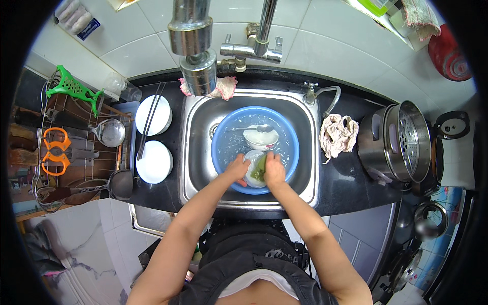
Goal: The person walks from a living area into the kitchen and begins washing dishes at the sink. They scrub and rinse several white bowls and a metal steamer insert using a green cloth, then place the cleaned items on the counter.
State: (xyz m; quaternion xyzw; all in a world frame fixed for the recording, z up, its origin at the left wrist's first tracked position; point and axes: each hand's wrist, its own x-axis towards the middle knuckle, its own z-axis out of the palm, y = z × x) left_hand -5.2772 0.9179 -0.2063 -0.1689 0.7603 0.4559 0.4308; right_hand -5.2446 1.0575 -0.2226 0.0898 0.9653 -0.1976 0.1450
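Observation:
A blue plastic basin (215, 152) of water stands in the stainless steel sink (199, 167). Over its near part, my left hand (238, 168) grips the left side of a white bowl (251, 157). My right hand (274, 169) holds a green scouring cloth or pad (260, 168) against that bowl. Just beyond, another white bowl (261, 138) with a reddish mark sits tilted in the water. A metal spoon (263, 128) lies by its far rim. My fingers partly hide the held bowl and the pad.
Left of the sink are two white bowls (152, 162), with dark chopsticks (150, 120) across them, and a wire utensil rack (110, 152). A faucet head (198, 74) hangs over the sink's far edge. To the right lie a crumpled cloth (338, 135) and a steel steamer pot (375, 143).

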